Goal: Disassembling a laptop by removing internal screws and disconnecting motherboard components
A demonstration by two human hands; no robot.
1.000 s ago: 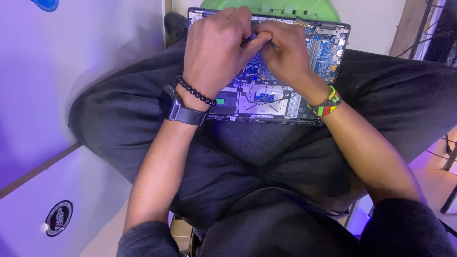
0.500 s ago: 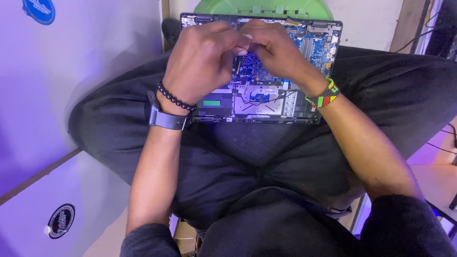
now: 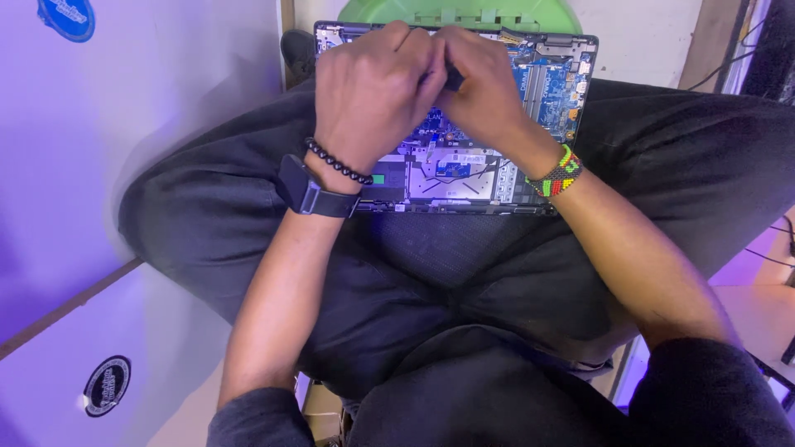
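An opened laptop [image 3: 464, 178] lies on my lap with its back cover off, showing a blue circuit board and silver parts. Both hands meet over its middle. My left hand [image 3: 373, 91], with a dark watch and a bead bracelet at the wrist, is curled into a fist over the board. My right hand [image 3: 484, 91], with a striped bead wristband, is closed around a thin dark tool [image 3: 453, 79] whose handle shows between the two hands. The tool's tip is hidden under my fingers.
My crossed legs in dark trousers [image 3: 431, 273] hold the laptop. A pale cabinet with round stickers [image 3: 108, 385] stands at the left. A green plastic object [image 3: 464, 12] sits beyond the laptop. Cables [image 3: 774, 248] hang at the right.
Both hands have shifted slightly toward the far edge of the laptop and closed tighter together over the board. The laptop has stayed on my lap.
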